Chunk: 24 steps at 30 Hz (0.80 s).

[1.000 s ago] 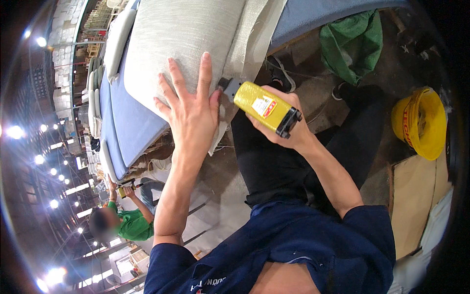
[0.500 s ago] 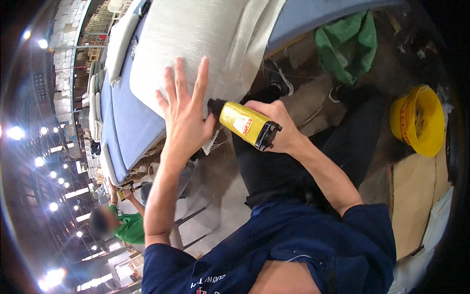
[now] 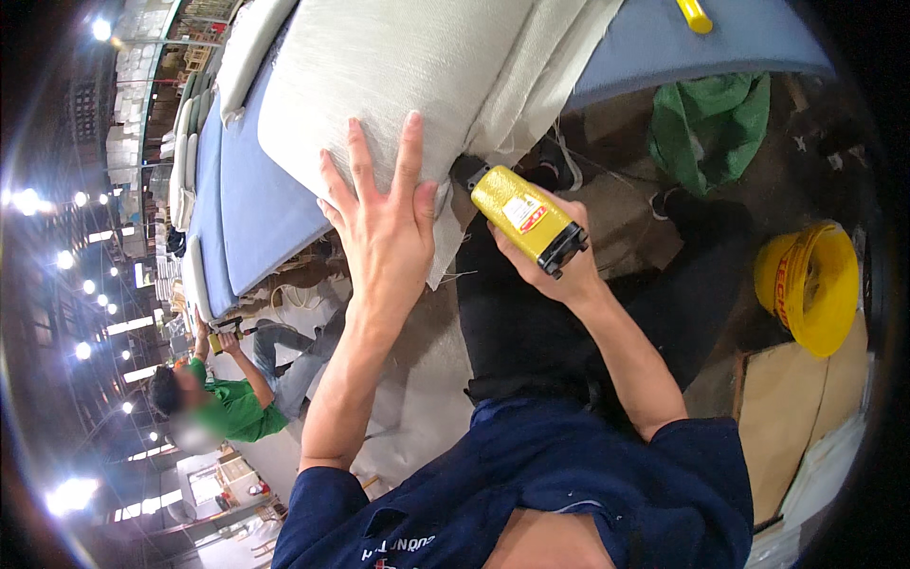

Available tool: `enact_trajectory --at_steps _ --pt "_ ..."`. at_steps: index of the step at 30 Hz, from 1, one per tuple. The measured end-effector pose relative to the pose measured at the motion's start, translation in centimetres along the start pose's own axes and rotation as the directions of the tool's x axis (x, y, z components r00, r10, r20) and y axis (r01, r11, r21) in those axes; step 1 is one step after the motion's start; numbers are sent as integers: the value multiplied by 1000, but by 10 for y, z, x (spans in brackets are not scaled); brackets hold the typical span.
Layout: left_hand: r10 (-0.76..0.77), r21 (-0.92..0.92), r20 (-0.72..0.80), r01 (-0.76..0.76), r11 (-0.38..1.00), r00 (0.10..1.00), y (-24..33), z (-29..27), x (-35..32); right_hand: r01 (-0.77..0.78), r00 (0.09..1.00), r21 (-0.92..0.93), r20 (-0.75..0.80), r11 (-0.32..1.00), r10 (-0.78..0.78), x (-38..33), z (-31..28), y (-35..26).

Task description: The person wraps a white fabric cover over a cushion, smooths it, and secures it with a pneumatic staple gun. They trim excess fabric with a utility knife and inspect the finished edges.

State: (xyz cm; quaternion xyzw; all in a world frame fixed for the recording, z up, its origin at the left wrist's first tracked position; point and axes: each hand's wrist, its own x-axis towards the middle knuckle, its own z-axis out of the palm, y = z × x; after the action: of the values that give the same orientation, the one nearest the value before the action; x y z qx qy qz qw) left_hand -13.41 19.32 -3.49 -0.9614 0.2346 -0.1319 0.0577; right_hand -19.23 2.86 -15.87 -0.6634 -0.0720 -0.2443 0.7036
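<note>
Left hand (image 3: 387,223) flat, fingers spread on white cushion (image 3: 398,76), right hand (image 3: 545,261) gripping yellow tool (image 3: 526,216) beside it

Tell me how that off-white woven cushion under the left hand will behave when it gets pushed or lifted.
The cushion probably gives rather than staying stiff: its corners look rounded and plump where the left hand presses flat on it. The coarse weave likely grips, so it should not slip. Its loose fabric edge, hanging beside the yellow tool in the right hand, looks floppy.

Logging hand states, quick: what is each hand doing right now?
Left hand: open, flat on the white cushion.
Right hand: closed, holding the yellow tool.
</note>
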Motion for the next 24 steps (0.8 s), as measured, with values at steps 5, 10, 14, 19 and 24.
enact_trajectory --at_steps 5,10,14,19,24 --pt "56 97 18 -57 994 998 8 1 -3 -28 999 35 24 999 28 -16 -7 -9" --pt "84 99 61 -89 991 995 9 -8 -1 -78 992 67 103 995 71 -15 -3 -13" --pt "111 65 75 -116 991 991 2 -8 -1 -111 984 62 145 992 101 -13 -2 -14" --pt "141 -73 129 -133 988 981 -8 -22 3 -56 990 68 130 996 46 -13 5 -14" --pt "-13 -420 -55 -11 908 998 -85 -18 37 5 1000 -1 -3 1000 -5 -1 9 -12"
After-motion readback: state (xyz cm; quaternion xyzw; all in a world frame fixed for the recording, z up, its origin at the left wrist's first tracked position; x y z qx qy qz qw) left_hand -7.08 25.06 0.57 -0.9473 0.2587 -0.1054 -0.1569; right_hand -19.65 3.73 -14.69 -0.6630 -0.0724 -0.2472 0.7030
